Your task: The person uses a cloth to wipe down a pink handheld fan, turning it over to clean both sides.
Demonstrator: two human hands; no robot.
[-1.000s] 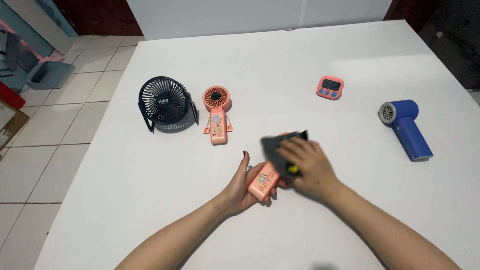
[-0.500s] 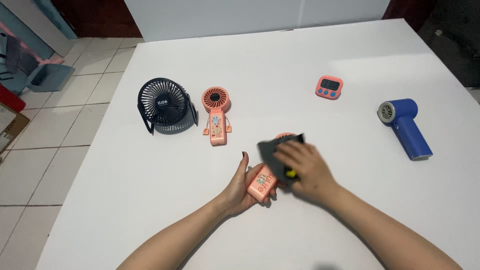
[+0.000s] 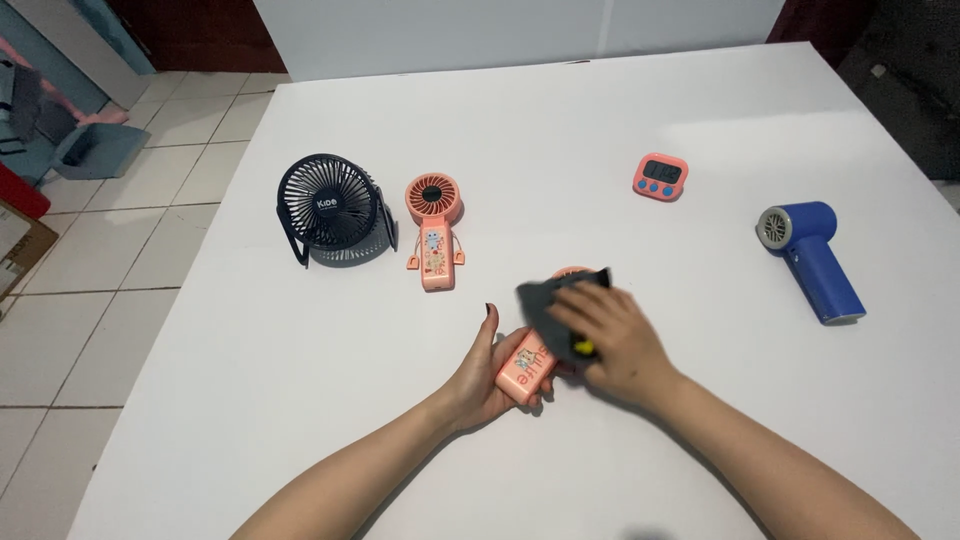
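Left hand (image 3: 478, 372) grips pink handheld fan (image 3: 527, 366) low on desk (image 3: 300, 400). Right hand (image 3: 612, 340) presses grey cloth (image 3: 545, 298) onto fan head. Advice: brace handle firmly, wipe lightly.

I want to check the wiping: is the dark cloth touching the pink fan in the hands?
Touching. The head view shows the right hand pressing the dark cloth onto the pink fan, held by the left hand.

soft grey cloth (image 3: 548, 300), smooth pink plastic fan (image 3: 525, 369), matt white table (image 3: 560, 130)
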